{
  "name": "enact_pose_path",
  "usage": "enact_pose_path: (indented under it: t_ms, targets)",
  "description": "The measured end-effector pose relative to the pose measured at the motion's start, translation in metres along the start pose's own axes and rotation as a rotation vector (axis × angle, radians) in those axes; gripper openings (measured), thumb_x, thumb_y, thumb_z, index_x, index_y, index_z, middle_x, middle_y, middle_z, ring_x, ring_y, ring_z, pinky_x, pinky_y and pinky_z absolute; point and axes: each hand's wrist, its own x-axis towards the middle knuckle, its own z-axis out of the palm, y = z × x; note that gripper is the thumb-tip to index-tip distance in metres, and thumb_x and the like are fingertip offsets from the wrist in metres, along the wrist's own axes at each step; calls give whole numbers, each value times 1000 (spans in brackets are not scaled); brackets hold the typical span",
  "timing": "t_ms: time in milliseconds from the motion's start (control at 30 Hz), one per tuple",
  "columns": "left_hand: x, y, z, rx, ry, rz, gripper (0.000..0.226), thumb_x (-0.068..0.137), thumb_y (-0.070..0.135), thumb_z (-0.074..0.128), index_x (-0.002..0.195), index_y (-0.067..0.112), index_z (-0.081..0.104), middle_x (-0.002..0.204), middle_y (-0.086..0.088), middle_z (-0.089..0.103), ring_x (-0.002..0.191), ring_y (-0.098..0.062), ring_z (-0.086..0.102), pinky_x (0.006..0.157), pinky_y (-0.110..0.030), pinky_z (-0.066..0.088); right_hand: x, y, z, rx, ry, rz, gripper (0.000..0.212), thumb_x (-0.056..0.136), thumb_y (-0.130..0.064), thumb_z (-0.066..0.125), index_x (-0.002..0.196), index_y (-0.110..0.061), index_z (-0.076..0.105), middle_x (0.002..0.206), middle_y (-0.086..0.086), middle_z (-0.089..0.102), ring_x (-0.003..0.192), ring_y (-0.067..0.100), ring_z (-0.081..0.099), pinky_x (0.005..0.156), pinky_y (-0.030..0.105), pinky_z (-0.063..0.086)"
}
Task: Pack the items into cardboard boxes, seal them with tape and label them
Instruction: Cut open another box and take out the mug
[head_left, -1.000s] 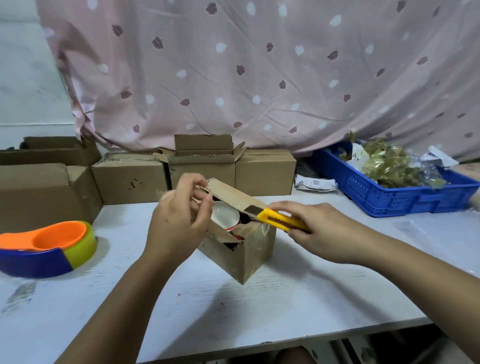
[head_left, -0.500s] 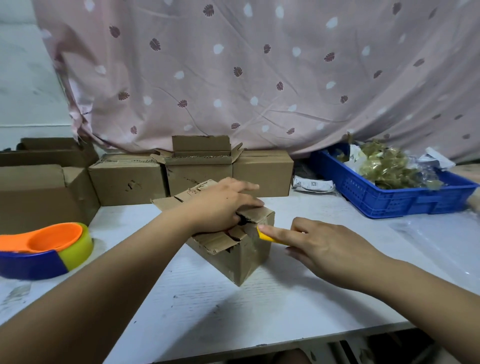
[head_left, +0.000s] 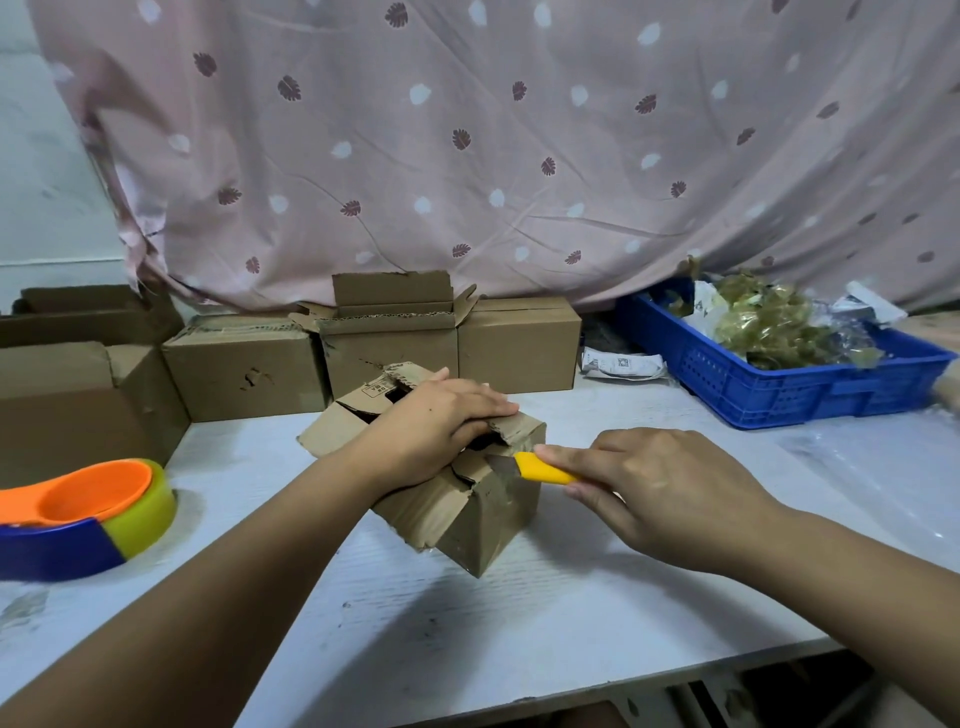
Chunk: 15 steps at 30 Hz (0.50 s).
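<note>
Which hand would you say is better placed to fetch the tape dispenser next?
Probably the left hand: it rests flat and empty on the box, nearer the tape dispenser, while the right hand grips the yellow knife.

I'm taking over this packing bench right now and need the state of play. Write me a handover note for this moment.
Left hand: flat on the box flaps, pressing them down.
Right hand: pinches the yellow knife, tip at the box's top right edge.
Box stands mid-table; tape dispenser to the left; blue crate of packets back right.
Done: flaps folded down.
Left: tape the top, add a label.
</note>
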Motion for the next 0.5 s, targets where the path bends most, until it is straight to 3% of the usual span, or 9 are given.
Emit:
enact_pose_path:
  t_ms: [100, 233, 500]
  targets:
    - [0, 0, 0, -4, 19, -12, 36, 98, 13, 47, 131, 26, 55, 136, 9, 54, 132, -4, 38, 117, -40, 6, -3, 0, 4, 9, 58, 20, 44, 90, -51, 32, 119, -40, 63, 66, -11, 61, 54, 16, 61, 40, 27, 33]
    - [-1, 1, 1, -19, 8, -29, 37, 98, 14, 46, 131, 28, 55, 136, 12, 53, 131, 0, 38, 117, -40, 3, -7, 2, 1, 120, 29, 86, 61, 84, -64, 13, 132, -48, 48, 84, -9, 66, 77, 21, 64, 58, 31, 40]
    - [0, 2, 1, -26, 18, -35, 37, 97, 14, 47, 131, 29, 55, 136, 10, 53, 131, -2, 39, 115, -33, 8, -7, 2, 5, 99, 13, 95, 81, 71, -67, -8, 140, -53, 31, 101, -10, 61, 96, 17, 60, 70, 30, 40]
